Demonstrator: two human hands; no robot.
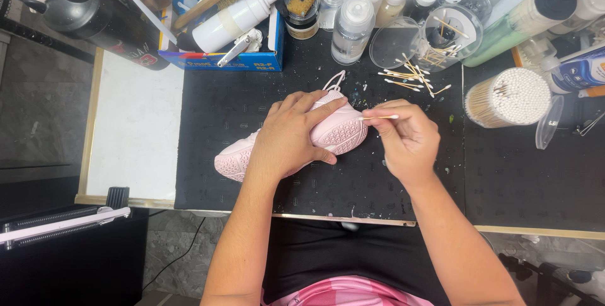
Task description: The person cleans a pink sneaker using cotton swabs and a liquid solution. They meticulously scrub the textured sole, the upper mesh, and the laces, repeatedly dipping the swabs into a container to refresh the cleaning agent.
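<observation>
The black worktop (pixel 252 98) takes up most of the view, with a pale pink shoe (pixel 343 132) lying on its side near the middle, sole turned toward the person. The left hand (pixel 293 136) is clamped over the upper, pinning the shoe down. The right hand (pixel 409 139) pinches a cotton swab (pixel 380 117) between thumb and fingertips, its tip touching the edge of the sole. Probably best to keep that pin firm and use short, light strokes so the thin stick doesn't bend.

Along the back edge: a big black bottle (pixel 94 13) at far left, a blue box (pixel 258 60) with a white spray bottle (pixel 236 19) lying across it, a green bottle (pixel 510 32) at right, and a round tub of swabs (pixel 507 97) with its lid off. Loose swabs (pixel 413 74) are scattered just behind the right hand.
</observation>
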